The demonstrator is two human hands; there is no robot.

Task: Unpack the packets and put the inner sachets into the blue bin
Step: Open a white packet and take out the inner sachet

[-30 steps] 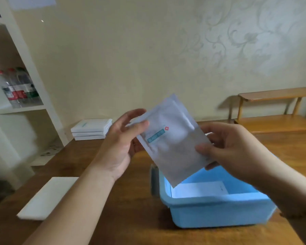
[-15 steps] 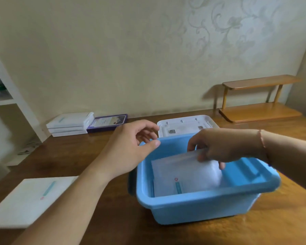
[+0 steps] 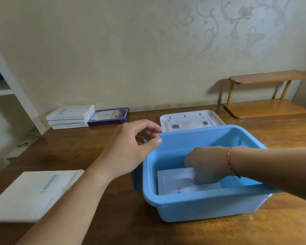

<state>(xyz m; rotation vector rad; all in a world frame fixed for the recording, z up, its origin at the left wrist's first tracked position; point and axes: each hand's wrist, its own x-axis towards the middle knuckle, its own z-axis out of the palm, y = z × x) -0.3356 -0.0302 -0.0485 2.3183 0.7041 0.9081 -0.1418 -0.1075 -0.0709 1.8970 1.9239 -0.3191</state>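
Observation:
The blue bin [image 3: 193, 206] stands on the wooden table, right of centre. A white inner sachet [image 3: 173, 181] with a small red and blue mark lies flat on the bin's floor. My right hand [image 3: 207, 163] reaches down inside the bin, its curled fingers pinching the sachet's far edge. My left hand [image 3: 129, 149] hovers just outside the bin's left rim, fingers loosely curled and holding nothing. A white packet [image 3: 30, 193] lies on the table at the near left.
A stack of white packets [image 3: 69, 116] and a purple box [image 3: 108, 115] sit at the back by the wall. A white lid [image 3: 189, 120] lies behind the bin. A small wooden shelf [image 3: 265, 96] stands at the back right, a white shelving unit [image 3: 11, 85] at the left.
Both hands held the sachet up above the bin; my left hand let go, and my right hand carried it down to the bin's floor.

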